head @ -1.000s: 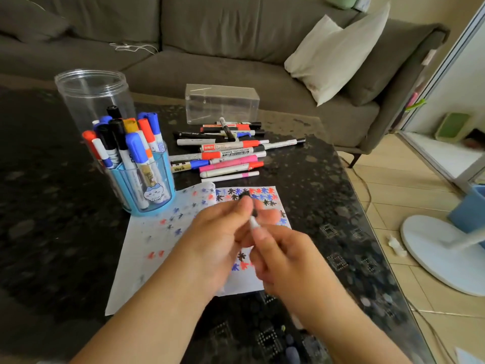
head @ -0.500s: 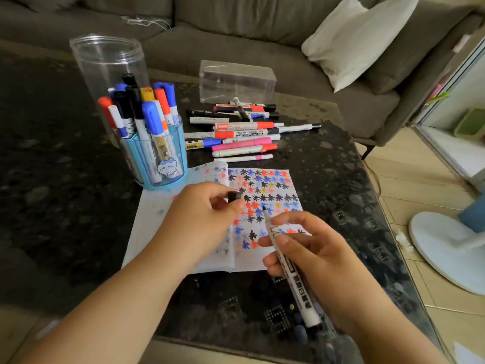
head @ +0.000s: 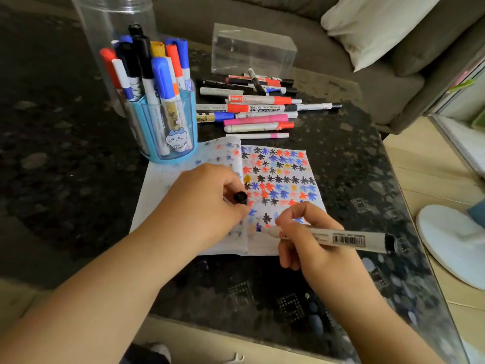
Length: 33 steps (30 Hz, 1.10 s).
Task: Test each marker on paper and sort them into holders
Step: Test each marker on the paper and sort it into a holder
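Glossy speckled stone table, matt paper, clear plastic box

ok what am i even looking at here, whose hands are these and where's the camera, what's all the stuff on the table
There is no machine here. The one picture comes from a camera worn on a person's head, looking down, so both hands are the wearer's own.

The right hand holds an uncapped marker with its tip on the paper, which lies open on a dark table and is covered in small star-shaped test marks in black, red and blue. The left hand rests on the paper and pinches a black cap, most likely that marker's.

Behind the paper stands a blue holder full of markers, with a tall clear jar behind it. To the right lies a pile of loose markers, and behind them a clear plastic box. A sofa is in the background.
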Motion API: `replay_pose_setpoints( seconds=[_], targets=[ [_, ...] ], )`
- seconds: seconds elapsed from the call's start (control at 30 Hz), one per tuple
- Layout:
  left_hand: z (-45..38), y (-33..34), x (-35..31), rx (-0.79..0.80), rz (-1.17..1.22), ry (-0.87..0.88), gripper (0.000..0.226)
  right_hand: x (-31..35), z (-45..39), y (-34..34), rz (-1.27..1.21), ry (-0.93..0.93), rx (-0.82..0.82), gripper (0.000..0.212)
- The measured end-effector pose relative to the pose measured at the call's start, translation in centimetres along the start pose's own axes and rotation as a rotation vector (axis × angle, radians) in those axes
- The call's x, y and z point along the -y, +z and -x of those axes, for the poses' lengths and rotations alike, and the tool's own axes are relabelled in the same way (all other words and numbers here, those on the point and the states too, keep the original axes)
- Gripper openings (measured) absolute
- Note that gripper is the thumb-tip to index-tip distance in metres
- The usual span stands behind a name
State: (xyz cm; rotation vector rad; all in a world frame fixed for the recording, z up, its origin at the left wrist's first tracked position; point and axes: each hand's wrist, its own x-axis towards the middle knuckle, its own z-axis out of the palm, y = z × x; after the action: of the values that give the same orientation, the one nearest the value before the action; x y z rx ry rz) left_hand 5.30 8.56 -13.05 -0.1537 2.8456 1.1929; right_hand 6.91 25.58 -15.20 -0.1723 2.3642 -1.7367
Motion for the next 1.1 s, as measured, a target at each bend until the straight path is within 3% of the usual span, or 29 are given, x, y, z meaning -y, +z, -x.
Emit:
replay_pose_setpoints(
  seconds=[0.2,0.57,0.73,0.93,1.1],
  targets=[
    [-0.1,0.1,0.3,0.022,-0.043,-0.007,0.017,-0.5,-0.3,1.0,0.101,-0.103,-0.056,0.022],
    [-0.3,0.3,0.7,0.040,0.024,0.001,0.009,-1.2,-0.2,1.6,0.129,-0.116,-0.037,0.024],
    [-0.3,0.4,0.7,0.043,0.014,0.001,0.008,-1.7,-0.4,1.5,0.244,-0.172,-0.043,0.036],
    [-0.3,0.3,0.6,0.057,0.017,-0.009,0.008,-1.5,-0.2,1.3,0.109,-0.119,-0.047,0.028],
    [-0.3,0.3,0.5,0.056,0.012,-0.006,0.015,-1.7,-0.4,1.4,0.179,-0.129,-0.007,0.027]
  ],
)
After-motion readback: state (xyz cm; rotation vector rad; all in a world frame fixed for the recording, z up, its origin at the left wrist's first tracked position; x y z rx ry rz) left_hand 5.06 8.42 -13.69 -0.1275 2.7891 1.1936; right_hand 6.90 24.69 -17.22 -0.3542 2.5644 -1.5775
